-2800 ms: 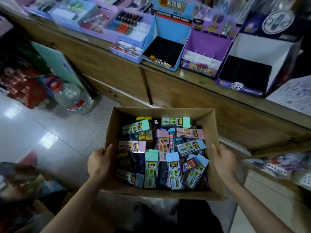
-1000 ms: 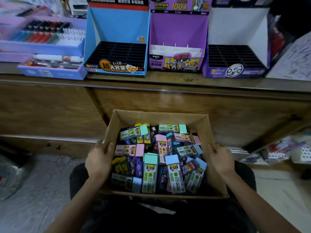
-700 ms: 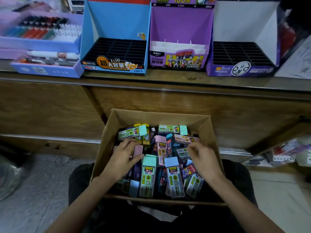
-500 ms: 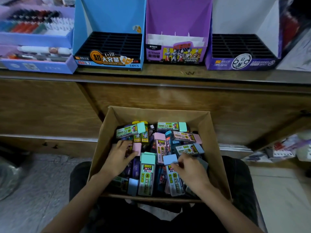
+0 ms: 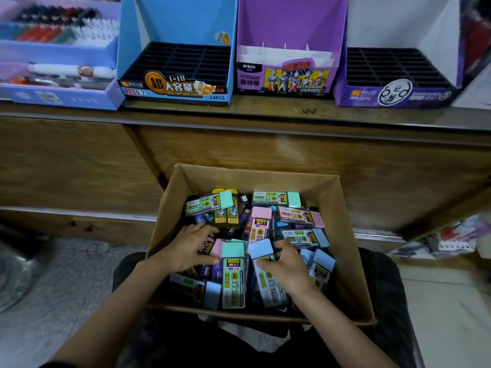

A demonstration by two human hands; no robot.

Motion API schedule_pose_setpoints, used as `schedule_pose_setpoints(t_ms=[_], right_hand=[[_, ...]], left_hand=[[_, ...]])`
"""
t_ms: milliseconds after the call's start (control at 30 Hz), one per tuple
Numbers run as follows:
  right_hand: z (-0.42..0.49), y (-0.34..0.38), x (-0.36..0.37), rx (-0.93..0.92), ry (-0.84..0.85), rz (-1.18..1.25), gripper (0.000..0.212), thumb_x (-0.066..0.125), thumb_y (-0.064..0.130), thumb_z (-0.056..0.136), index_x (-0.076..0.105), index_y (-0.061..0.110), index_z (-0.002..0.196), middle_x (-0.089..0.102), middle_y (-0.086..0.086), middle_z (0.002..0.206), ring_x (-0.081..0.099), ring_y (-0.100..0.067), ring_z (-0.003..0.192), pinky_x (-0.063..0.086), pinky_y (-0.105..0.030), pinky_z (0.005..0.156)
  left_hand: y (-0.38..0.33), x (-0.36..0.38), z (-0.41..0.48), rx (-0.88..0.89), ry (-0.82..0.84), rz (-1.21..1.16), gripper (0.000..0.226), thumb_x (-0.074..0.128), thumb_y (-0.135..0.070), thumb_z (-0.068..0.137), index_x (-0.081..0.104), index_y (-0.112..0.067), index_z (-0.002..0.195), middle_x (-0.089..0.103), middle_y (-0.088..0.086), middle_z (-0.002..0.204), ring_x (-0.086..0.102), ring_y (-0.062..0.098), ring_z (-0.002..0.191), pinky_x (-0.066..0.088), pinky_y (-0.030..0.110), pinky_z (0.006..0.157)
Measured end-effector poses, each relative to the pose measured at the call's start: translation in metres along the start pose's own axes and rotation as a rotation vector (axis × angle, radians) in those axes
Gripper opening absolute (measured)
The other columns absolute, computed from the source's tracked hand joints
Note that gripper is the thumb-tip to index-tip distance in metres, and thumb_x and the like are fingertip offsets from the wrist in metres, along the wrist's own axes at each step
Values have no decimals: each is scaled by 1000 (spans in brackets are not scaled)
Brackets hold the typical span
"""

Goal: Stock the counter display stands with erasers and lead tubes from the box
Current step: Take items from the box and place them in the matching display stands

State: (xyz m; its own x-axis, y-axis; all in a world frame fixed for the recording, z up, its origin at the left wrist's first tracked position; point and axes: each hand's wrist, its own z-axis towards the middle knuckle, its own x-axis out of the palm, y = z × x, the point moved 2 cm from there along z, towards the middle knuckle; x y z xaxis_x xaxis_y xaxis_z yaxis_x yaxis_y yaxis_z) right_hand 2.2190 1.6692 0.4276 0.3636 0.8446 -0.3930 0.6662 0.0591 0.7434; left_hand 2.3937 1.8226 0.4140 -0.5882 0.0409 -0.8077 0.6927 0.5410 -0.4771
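A cardboard box (image 5: pixel 345 235) rests on my lap, filled with several lead tube packs with mint, pink and blue caps. My left hand (image 5: pixel 186 248) is inside the box on the left, its fingers and thumb curled round a pink-capped pack (image 5: pixel 216 245). My right hand (image 5: pixel 288 266) grips a blue-capped pack (image 5: pixel 261 249) in the middle. A mint-capped pack (image 5: pixel 233 274) lies between the hands. On the counter stand three displays: a blue stand (image 5: pixel 175 62) with bare black slots, a purple Ultraman stand (image 5: pixel 287 73) and a purple-and-white stand (image 5: pixel 396 73) with bare black slots.
The wooden counter (image 5: pixel 265 155) rises right behind the box, its ledge just under the stands. A lilac rack of pens (image 5: pixel 58 49) sits at the far left of the counter. A low shelf with packets (image 5: pixel 451 237) is at the right. Grey floor lies to the left.
Both hands let go of the box's sides and reached inside. The left hand closed on a pink-capped pack and the right on a blue-capped pack. The view tilted up toward the stands.
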Motion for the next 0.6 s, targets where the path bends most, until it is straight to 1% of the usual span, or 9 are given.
schedule_pose_setpoints(t_ms=[67,133,233,300,400,467,500,567,600], right_hand=[[1,3,3,26,26,116,28,68,12,84,56,14,109,63,-5,105,59,-18,92,48,-28,79],[-1,4,5,23,50,178,17,64,10,86,59,19,100,64,-3,99,58,-11,84,44,-20,70],[-2,5,5,11,51,203,16,61,7,87,60,21,95,63,-1,94,57,-10,83,43,-20,70],[-4,5,5,-8,28,252,20,61,5,87,60,18,102,63,-2,97,57,-12,86,44,-20,70],[-5,6,5,-64,-72,278,27,62,6,88,57,14,114,62,3,98,58,-9,87,43,-16,72],[-5,7,4,-87,-96,306,29,62,6,88,59,13,115,64,5,97,59,-8,88,44,-17,75],[-5,9,3,-77,-85,342,29,63,5,87,60,13,115,65,5,98,59,-8,90,45,-18,76],[-5,11,3,-22,-38,417,28,64,3,86,63,11,113,67,3,99,61,-10,90,45,-19,73],[-5,12,4,10,-12,437,29,64,3,85,63,10,113,68,-1,100,61,-13,90,45,-21,71]], left_hand=[[0,2,0,25,-15,27,67,69,-50,77,43,-24,133,42,-6,122,32,8,109,28,26,87],[-2,1,2,51,-79,17,54,70,-46,78,54,-20,123,42,-5,110,37,13,107,30,25,84],[-8,-3,1,32,-238,-125,36,70,-34,81,61,-10,106,48,0,101,49,18,99,41,34,87],[-15,-8,0,15,-327,-283,23,65,-30,86,60,-12,100,59,0,99,57,15,94,47,35,84],[-28,-15,-2,-22,-403,-466,7,55,-31,92,52,-25,91,65,-9,88,60,-2,81,43,13,68],[-35,-16,-3,-62,-435,-576,6,51,-26,95,53,-20,94,63,-11,86,58,-5,79,41,7,64],[-39,-14,-3,-95,-427,-625,9,49,-24,97,54,-16,95,62,-8,84,57,-2,78,41,9,65],[-43,-5,-2,-187,-360,-710,15,45,-23,98,53,-10,98,57,0,81,55,12,76,41,21,69],[-43,0,-1,-247,-320,-749,18,43,-23,99,52,-8,103,57,4,87,55,17,83,42,27,75]])
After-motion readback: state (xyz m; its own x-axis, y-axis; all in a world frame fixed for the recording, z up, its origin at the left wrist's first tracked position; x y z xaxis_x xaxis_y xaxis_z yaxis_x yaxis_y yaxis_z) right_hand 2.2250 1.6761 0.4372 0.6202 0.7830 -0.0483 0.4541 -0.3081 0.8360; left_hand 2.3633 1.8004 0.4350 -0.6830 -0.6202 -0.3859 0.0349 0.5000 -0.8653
